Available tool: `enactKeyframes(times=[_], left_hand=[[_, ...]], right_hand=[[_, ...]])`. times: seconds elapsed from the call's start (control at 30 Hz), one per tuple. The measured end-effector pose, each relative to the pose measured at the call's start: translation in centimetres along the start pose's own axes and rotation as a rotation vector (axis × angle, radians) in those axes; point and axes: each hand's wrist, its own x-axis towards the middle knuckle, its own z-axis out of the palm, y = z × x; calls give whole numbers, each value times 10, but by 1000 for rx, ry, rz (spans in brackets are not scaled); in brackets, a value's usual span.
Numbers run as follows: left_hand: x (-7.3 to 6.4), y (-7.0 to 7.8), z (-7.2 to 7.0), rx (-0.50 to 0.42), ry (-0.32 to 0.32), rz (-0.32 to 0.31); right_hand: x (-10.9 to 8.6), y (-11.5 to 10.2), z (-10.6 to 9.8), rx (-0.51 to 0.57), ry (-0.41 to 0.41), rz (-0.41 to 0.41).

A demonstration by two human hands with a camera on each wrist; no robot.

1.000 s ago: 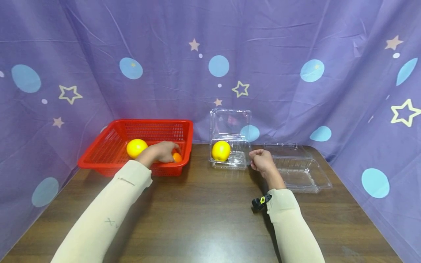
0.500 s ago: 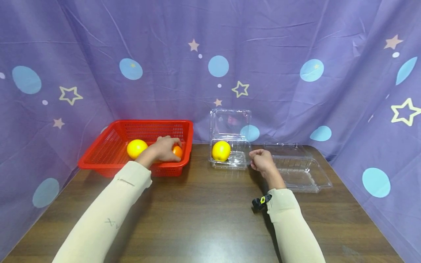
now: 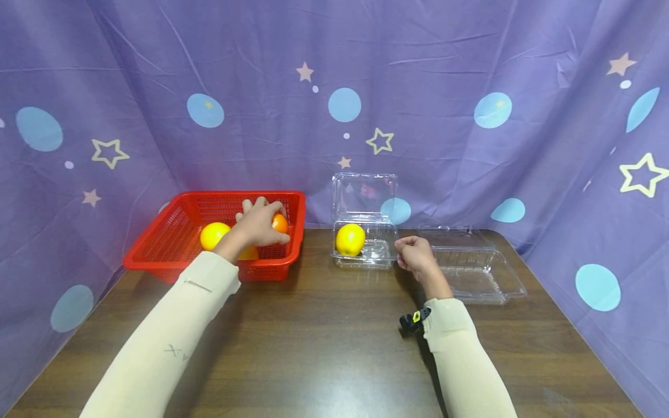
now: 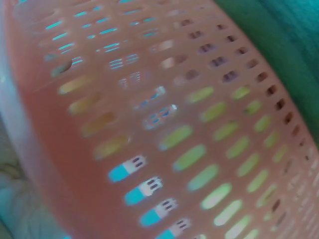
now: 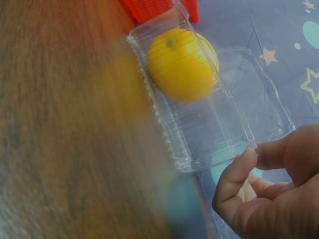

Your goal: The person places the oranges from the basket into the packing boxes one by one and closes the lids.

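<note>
My left hand [image 3: 257, 225] is over the right part of a red plastic basket [image 3: 138, 260]. Its fingers and thumb curl round a small orange fruit [image 3: 279, 223], partly hidden by the hand. A larger yellow-orange fruit [image 3: 214, 236] lies left of the wrist, and another yellow fruit [image 3: 248, 253] shows beneath the hand. Thumb and fingertips of my right hand [image 3: 416, 255] pinch the right rim of a clear plastic clamshell box [image 3: 378, 251]. The box's lid [image 3: 364, 194] stands up at the back. Inside, on the left, sits a round yellow fruit [image 5: 180, 64].
A second clear clamshell box [image 3: 473, 277] stands open just right of my right hand. The basket's slotted wall [image 4: 164, 124] fills the left wrist view. Behind the wooden table [image 3: 324, 348] hangs a purple curtain [image 3: 261, 87] with stars.
My left hand has risen a little inside the basket, lifting the small orange fruit with it. The yellow fruit under the hand has come into sight. My right hand has kept its place on the rim.
</note>
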Motion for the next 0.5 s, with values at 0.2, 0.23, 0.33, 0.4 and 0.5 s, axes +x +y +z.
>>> enactKeyframes(times=[0.2,0.23,0.33,0.4,0.5], left_hand=[[5,7,-12,-29,78,-18],[6,9,-13,-33,85,-15],[10,15,-13,-32,107,-2],[12,20,-11,-29,125,7],[15,30,-7,-31,159,24]], right_hand=[[1,1,1,3,1,4],[1,1,1,5,1,5],[2,2,1,8,8,8],[3,3,1,10,7,6],[3,3,0,7,8,4]])
